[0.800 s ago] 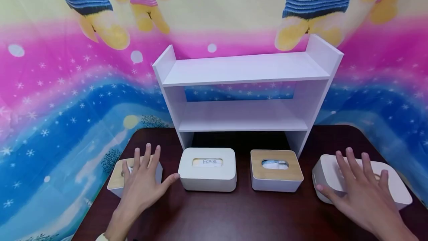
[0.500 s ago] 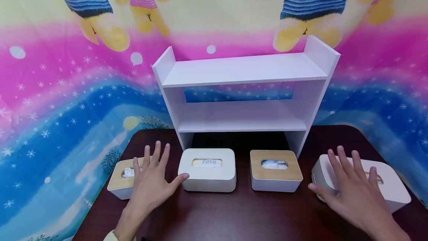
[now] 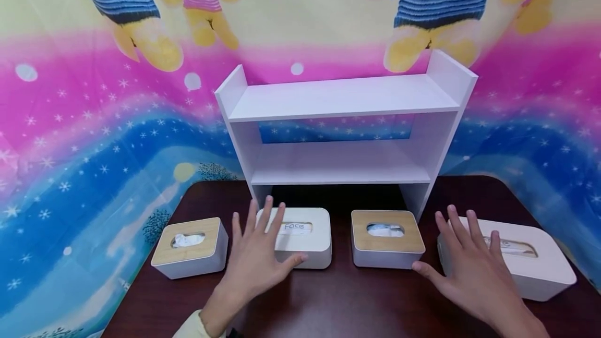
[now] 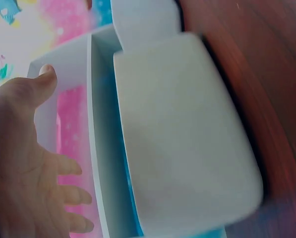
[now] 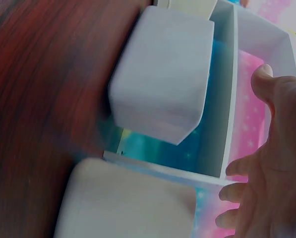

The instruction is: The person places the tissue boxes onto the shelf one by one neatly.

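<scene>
Four fingers and the thumb of my left hand [image 3: 255, 257] are spread over the left part of a white tissue box [image 3: 320, 241] whose slot shows the word "Face". In the left wrist view this hand [image 4: 26, 158] appears apart from the white box [image 4: 187, 134]. My right hand [image 3: 479, 278], also spread, is in front of another white tissue box [image 3: 554, 270] at the far right, hiding its left part. Two tissue boxes have wooden tops: one [image 3: 208, 246] stands at the left, the other [image 3: 387, 254] right of centre. Neither hand holds anything.
A white two-tier shelf [image 3: 343, 98] stands behind the row of boxes at the back of the dark wooden table [image 3: 338, 301]. A printed cloth backdrop [image 3: 94, 145] surrounds the table's far side.
My left hand has moved right, from the left wooden-topped box to the white "Face" box. My right hand has moved left, uncovering more of the far-right box. The boxes have not moved.
</scene>
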Demonstrator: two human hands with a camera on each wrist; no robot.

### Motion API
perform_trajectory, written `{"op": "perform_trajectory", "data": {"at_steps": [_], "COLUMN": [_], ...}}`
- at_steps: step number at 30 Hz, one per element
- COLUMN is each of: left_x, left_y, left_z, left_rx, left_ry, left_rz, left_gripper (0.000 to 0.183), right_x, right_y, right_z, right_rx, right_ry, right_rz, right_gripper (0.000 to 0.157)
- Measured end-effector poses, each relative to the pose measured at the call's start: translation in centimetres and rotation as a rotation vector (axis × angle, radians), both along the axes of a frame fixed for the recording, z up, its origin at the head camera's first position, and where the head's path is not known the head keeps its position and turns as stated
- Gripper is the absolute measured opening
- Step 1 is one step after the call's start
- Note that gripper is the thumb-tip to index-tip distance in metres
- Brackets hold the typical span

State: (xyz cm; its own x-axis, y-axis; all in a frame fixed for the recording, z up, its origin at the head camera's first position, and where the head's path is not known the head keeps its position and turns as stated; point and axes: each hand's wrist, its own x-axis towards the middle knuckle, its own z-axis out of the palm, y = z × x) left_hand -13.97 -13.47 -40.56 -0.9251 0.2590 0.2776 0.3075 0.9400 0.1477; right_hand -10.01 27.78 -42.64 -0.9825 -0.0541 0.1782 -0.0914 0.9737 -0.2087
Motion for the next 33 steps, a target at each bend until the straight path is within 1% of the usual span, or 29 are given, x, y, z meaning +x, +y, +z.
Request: {"op": "perform_trajectory", "data": {"at_steps": [5,10,14,19,23,27,30,33], "left_x": [0.4,0.8,1.0,1.3,1.5,1.6,1.6,1.7], "left_y": [2.6,4.9,6.5,8.3,9.6,10.8,11.5,11.9], "left_z": [-0.2,-0.5,-0.5,-0.6,-0.9,-1.2,-1.5,-1.8], "left_rx": [0.006,0.031,0.050,0.080,0.152,0.242,0.305,0.371], "left_ry": [0.006,0.011,-0.002,-0.009,-0.033,-0.089,-0.123,-0.124], "left_rz": [-0.082,-0.167,-0.210,-0.243,-0.277,-0.306,-0.309,-0.305], "left_gripper": [0.110,0.109,0.107,0.103,0.097,0.094,0.093,0.092], "right_x": [0.1,0.4,0.6,0.6,0.5,0.2,0.1,0.0], "right_y": [-1.1,-1.8,-2.6,-3.4,-3.9,-4.2,-4.4,-4.4], "right_z": [-0.1,-0.3,-0.5,-0.5,-0.6,-0.7,-0.8,-1.0], "right_rx": [-0.011,-0.051,-0.108,-0.167,-0.174,-0.184,-0.196,-0.213], "right_ry": [-0.014,-0.025,-0.022,-0.056,-0.074,-0.080,-0.074,-0.061], "right_rz": [0.020,0.045,0.045,0.012,-0.022,-0.046,-0.054,-0.052], "right_gripper": [0.119,0.116,0.118,0.121,0.122,0.123,0.121,0.117]}}
